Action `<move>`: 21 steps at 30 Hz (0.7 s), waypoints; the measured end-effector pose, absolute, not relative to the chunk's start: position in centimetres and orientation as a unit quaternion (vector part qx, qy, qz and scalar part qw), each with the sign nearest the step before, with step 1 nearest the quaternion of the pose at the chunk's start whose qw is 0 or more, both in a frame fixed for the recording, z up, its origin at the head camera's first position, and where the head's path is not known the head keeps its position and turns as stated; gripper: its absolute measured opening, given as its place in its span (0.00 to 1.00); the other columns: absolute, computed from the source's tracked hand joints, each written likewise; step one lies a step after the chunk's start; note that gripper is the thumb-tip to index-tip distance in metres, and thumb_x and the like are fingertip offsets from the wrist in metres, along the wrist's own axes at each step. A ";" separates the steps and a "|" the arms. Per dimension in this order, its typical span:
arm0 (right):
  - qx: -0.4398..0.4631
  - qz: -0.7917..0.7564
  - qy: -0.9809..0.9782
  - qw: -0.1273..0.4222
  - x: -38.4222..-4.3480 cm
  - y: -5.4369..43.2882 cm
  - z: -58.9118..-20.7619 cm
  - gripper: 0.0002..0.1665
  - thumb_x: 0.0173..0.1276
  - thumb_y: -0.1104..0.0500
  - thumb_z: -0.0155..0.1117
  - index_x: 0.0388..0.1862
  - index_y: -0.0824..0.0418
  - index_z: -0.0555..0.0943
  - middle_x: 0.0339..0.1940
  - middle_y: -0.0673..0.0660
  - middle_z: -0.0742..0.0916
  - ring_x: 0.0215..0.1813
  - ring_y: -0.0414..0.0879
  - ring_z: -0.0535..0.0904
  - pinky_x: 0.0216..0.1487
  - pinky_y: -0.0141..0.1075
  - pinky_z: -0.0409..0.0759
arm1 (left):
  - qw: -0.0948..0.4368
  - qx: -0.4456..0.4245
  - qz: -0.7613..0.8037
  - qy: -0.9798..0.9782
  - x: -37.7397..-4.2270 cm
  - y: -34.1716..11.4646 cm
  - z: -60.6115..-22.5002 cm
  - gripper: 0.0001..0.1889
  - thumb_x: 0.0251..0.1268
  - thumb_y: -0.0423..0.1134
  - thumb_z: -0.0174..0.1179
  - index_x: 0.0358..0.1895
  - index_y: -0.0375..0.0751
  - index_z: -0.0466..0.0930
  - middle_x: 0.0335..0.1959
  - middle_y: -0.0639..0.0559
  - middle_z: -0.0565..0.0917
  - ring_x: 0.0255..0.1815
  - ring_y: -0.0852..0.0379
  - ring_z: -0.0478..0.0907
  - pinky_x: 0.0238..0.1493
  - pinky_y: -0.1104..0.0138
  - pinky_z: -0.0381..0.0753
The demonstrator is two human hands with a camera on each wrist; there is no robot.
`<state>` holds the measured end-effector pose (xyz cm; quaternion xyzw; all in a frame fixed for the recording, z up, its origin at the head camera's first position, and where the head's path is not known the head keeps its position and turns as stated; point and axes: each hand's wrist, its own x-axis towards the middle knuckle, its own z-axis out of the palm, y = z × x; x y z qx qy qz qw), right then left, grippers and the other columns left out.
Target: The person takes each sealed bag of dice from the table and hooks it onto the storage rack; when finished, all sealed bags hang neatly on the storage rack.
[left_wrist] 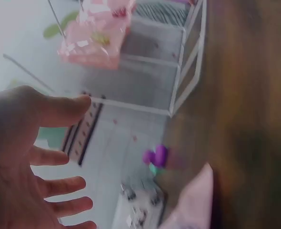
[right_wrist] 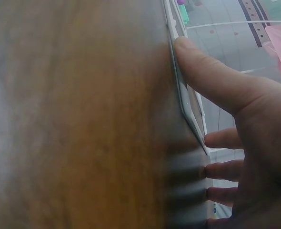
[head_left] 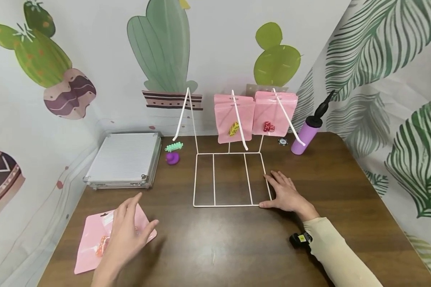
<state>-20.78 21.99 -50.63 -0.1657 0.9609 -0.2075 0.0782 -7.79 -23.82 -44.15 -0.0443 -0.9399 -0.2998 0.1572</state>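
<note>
My left hand [head_left: 125, 229] hovers over a flat pink packet [head_left: 87, 239] at the table's left front, fingers spread and holding nothing. Orange items show through the packet's window, partly covered by the hand. A white wire display rack [head_left: 230, 206] stands mid-table with three hooks. At its front right corner rests my right hand [head_left: 286, 195], thumb on the front wire and fingertips along the side wire. Pink packets with yellow dice [head_left: 234, 128] hang on the middle hook, and ones with red dice [head_left: 268, 127] on the right hook. The left hook [head_left: 181, 115] is bare.
Stacked clear cases [head_left: 123, 157] lie at the back left. Beside them are a green toy [head_left: 174, 146] and a purple duck [head_left: 172, 158]. A purple hand pump [head_left: 305, 137] and a poker chip [head_left: 282, 141] stand back right, near the wall.
</note>
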 end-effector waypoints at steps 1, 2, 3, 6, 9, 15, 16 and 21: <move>-0.165 -0.210 0.961 0.078 -20.8 22.0 -50.5 0.65 0.45 0.32 0.76 0.74 0.65 0.61 0.75 0.73 0.59 0.76 0.72 0.47 0.70 0.71 0.46 | 0.157 -0.039 -0.298 -0.941 -7.7 -24.2 -44.4 0.45 0.48 0.40 0.75 0.72 0.40 0.62 0.62 0.33 0.67 0.62 0.34 0.62 0.56 0.42 0.64; -0.165 -0.210 0.961 0.077 -20.8 22.1 -50.5 0.65 0.45 0.32 0.76 0.74 0.65 0.61 0.75 0.73 0.59 0.76 0.72 0.47 0.70 0.71 0.46 | 0.156 -0.034 -0.295 -0.942 -7.7 -24.6 -44.7 0.44 0.49 0.40 0.75 0.71 0.38 0.63 0.61 0.33 0.68 0.62 0.33 0.62 0.56 0.42 0.64; -0.165 -0.212 0.960 0.077 -20.9 22.1 -50.4 0.65 0.45 0.32 0.76 0.74 0.65 0.61 0.75 0.73 0.59 0.76 0.72 0.47 0.70 0.71 0.46 | 0.151 -0.027 -0.292 -0.944 -7.6 -24.9 -44.9 0.43 0.50 0.40 0.74 0.70 0.37 0.63 0.61 0.33 0.68 0.62 0.33 0.62 0.55 0.42 0.64; -0.165 -0.212 0.960 0.077 -20.9 22.2 -50.3 0.65 0.45 0.32 0.76 0.74 0.65 0.61 0.75 0.73 0.59 0.75 0.72 0.47 0.69 0.72 0.46 | 0.128 0.000 -0.278 -0.952 -7.2 -25.9 -45.7 0.41 0.55 0.43 0.71 0.70 0.35 0.62 0.62 0.31 0.67 0.62 0.31 0.60 0.53 0.39 0.66; -0.164 -0.209 0.961 0.078 -20.9 22.3 -50.3 0.65 0.45 0.32 0.75 0.74 0.65 0.61 0.76 0.73 0.58 0.76 0.72 0.47 0.70 0.71 0.46 | 0.112 0.023 -0.262 -0.958 -6.8 -26.8 -46.5 0.39 0.59 0.44 0.68 0.71 0.34 0.61 0.61 0.29 0.66 0.61 0.29 0.60 0.51 0.38 0.66; -0.167 -0.203 0.962 0.075 -20.9 22.3 -50.4 0.65 0.46 0.32 0.75 0.75 0.64 0.61 0.75 0.73 0.59 0.76 0.72 0.48 0.70 0.71 0.47 | 0.115 0.054 -0.241 -0.962 -6.4 -27.9 -47.9 0.39 0.59 0.43 0.68 0.70 0.29 0.60 0.53 0.25 0.69 0.56 0.27 0.62 0.51 0.41 0.65; -0.167 -0.202 0.962 0.076 -20.9 22.3 -50.4 0.65 0.46 0.32 0.75 0.75 0.64 0.61 0.75 0.73 0.59 0.76 0.72 0.48 0.70 0.71 0.47 | 0.113 0.058 -0.239 -0.963 -6.3 -28.0 -48.1 0.39 0.59 0.43 0.67 0.70 0.28 0.60 0.53 0.25 0.69 0.55 0.27 0.63 0.51 0.41 0.64; -0.170 -0.202 0.961 0.080 -21.0 22.3 -50.6 0.65 0.46 0.31 0.75 0.75 0.64 0.60 0.75 0.73 0.59 0.76 0.71 0.48 0.70 0.71 0.47 | 0.109 0.073 -0.235 -0.963 -6.1 -28.0 -48.6 0.41 0.57 0.43 0.68 0.70 0.28 0.60 0.53 0.24 0.68 0.56 0.26 0.61 0.53 0.40 0.61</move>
